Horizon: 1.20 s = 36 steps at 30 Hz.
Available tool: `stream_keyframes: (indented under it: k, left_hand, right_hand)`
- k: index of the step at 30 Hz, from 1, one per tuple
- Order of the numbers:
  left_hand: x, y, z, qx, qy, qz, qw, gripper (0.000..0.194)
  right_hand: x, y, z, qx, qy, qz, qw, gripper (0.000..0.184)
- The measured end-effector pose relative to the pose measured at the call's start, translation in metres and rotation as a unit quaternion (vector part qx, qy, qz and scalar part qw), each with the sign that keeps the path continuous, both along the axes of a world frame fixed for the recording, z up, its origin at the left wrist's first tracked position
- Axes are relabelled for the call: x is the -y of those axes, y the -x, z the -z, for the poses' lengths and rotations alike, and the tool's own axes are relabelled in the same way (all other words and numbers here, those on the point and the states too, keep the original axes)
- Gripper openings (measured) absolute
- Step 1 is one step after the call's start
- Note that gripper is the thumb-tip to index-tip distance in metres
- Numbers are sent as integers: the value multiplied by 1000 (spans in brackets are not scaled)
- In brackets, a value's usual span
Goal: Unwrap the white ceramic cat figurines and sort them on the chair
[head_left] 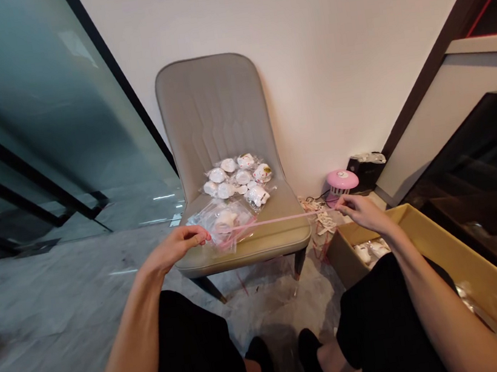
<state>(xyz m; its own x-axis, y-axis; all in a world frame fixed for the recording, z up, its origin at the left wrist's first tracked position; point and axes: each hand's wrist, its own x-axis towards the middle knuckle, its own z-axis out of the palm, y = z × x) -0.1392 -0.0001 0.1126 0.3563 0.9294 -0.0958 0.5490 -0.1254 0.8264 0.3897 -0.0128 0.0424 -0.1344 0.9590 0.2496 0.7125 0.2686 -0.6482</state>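
A thin, pale pink strip (280, 219) is stretched almost level in front of me, above the front of the chair seat. My left hand (189, 238) pinches its left end with the fingertips, close beside clear plastic bags (204, 219). At the strip's other end, my right hand (358, 209) is closed in a pinch. One bag on the seat has a whitish item (225, 219) in or under it, blurred by the plastic. Behind it lies a cluster of small white items in clear wrappers (242, 177), some with coloured marks.
The grey-beige chair (214, 99) backs onto a white wall (326, 47). A cardboard box (348, 246) with white wrapped items stands right. Beyond it are discarded strips (325, 221), a pink device (342, 180) and a black box (366, 172) on the floor. Left is a glass partition (38, 116).
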Motion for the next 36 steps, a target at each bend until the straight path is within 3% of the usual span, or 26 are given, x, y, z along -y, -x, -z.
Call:
stream_keyframes:
  k: [14, 24, 30, 36]
  left_hand:
    - [-1, 4, 5, 32, 5, -35, 999, 29]
    - [5, -2, 3, 23, -11, -11, 1000, 32]
    - [16, -21, -8, 138, 40, 16, 990, 30]
    - [22, -36, -14, 272, 84, -24, 958, 27]
  right_hand:
    - [2, -1, -3, 13, -28, 14, 999, 23]
    - [7, 6, 3, -15, -41, 10, 999, 24]
    - [10, 14, 4, -13, -34, 15, 999, 25]
    - [6, 24, 10, 3, -37, -10, 999, 23]
